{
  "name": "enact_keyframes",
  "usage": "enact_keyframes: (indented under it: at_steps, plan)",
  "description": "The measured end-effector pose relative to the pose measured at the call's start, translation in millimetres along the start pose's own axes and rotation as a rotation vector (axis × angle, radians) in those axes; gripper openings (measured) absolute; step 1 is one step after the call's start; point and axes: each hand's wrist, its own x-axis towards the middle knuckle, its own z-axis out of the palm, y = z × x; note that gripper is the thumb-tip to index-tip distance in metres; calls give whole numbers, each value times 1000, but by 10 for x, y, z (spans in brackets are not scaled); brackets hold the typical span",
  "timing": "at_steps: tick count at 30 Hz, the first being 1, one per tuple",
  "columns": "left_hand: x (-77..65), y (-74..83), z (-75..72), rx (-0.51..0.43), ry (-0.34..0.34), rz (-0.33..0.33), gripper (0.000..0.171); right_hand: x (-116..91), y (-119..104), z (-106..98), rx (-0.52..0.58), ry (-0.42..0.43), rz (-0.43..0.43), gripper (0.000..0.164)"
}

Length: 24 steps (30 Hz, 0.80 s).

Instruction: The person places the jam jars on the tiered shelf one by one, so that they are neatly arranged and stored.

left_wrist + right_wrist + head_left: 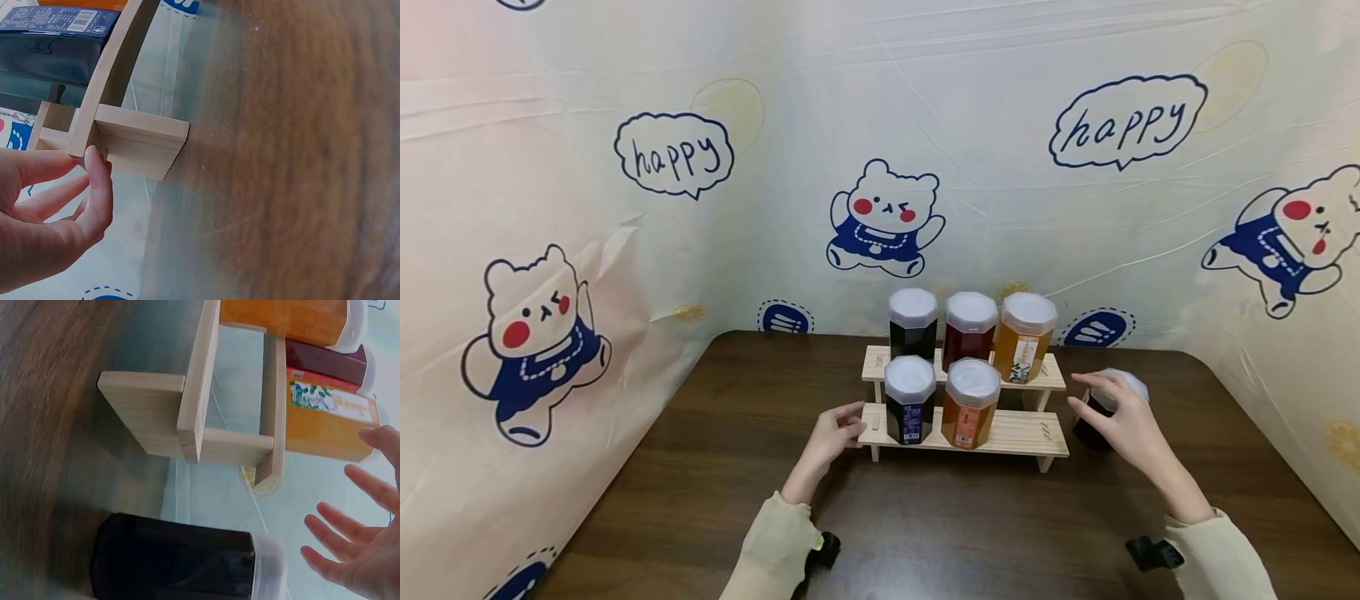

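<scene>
A two-tier wooden rack (1015, 433) stands on the table, with jars on both steps. My left hand (837, 435) pinches the left end of the lower step between thumb and fingers; in the left wrist view the fingertips (94, 159) touch the board's corner. To the right of the rack, a dark jar with a clear lid (175, 557) stands on the table. My right hand (1123, 421) is beside this jar, fingers spread and apart from it in the right wrist view. In the head view that hand partly covers the jar.
The lower step bears a dark jar (910, 412) and an orange jar (962, 417). Above stand a black jar (913, 337), a red jar (967, 343) and an amber jar (1021, 350). A printed cloth (992, 225) hangs behind the brown table (737, 425).
</scene>
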Motion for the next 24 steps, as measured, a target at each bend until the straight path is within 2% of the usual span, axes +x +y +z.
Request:
enact_keyframes:
  at_steps: [8, 14, 24]
  plan:
    - [-2, 11, 3, -8, -7, 11, 37, -24, 118, -82, 1, -5, 91, 33]
    - [13, -2, 7, -5, 3, -3, 36, -29, 249, -118, -22, 7, 121, 35]
    - [14, -7, 10, -5, 4, 2, 37, -34, 403, -138, -29, -21, 155, 41]
